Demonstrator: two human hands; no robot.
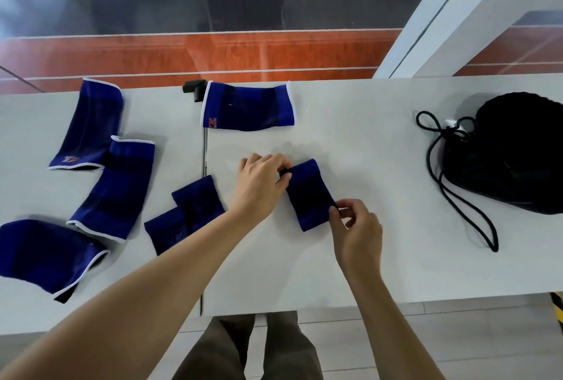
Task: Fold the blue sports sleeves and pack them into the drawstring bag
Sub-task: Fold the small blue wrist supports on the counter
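A folded blue sleeve point(309, 195) lies in the middle of the white table point(350, 257). My left hand point(262, 184) pinches its far left corner. My right hand point(356, 230) pinches its near right edge. Two more folded sleeves point(182, 215) lie overlapped just left of my left forearm. Several unfolded blue sleeves with white trim lie around: one at the back centre point(248, 106), two at the left point(91, 126) point(117, 190), one at the near left edge point(42, 254). The black drawstring bag point(518, 157) sits at the right, its cord point(463, 206) trailing toward me.
A small black bracket point(195, 88) sits at the table's far edge beside a seam point(203, 154) between two tabletops. Behind the table is a glass wall, with a white pillar point(451, 23) at the right. My legs show below the near edge.
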